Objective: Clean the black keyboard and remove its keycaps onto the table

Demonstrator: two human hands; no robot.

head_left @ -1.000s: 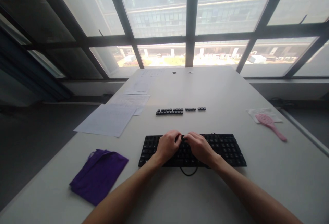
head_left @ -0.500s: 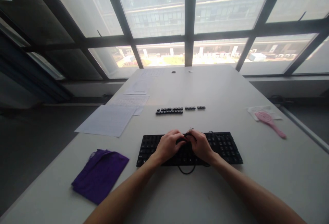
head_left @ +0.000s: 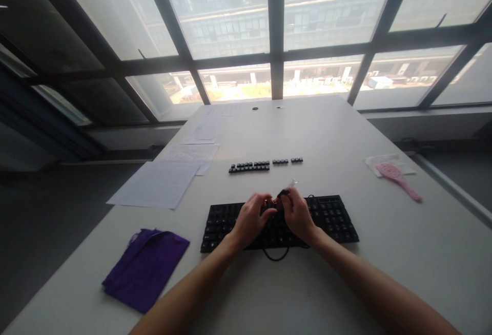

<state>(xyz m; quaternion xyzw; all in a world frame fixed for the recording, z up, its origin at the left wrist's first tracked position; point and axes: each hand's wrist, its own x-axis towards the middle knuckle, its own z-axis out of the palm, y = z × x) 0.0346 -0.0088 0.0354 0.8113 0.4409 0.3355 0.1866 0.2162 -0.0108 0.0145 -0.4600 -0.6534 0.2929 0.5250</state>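
A black keyboard point(head_left: 334, 220) lies across the near part of the white table, its cable looping out at the front edge. My left hand point(head_left: 253, 218) rests over the keyboard's middle, thumb and index finger curved and apart; whether anything small lies between them cannot be made out. Just right of it, my right hand point(head_left: 296, 216) is closed on a small dark tool point(head_left: 283, 192) with a pale wire-like end point(head_left: 294, 183), held slightly above the keys. Beyond the keyboard, several loose black keycaps point(head_left: 249, 169) stand in rows.
A folded purple cloth point(head_left: 148, 268) lies at the left front. Paper sheets point(head_left: 154, 184) cover the left edge. On the right, a pink hairbrush point(head_left: 397, 177) lies partly on a white wrapper point(head_left: 371, 161). Windows rise behind the table.
My right hand has lifted and turned a little, so the dark tool and its pale end show more. My left fingers have parted slightly from the right hand. The whole view has shifted a little.
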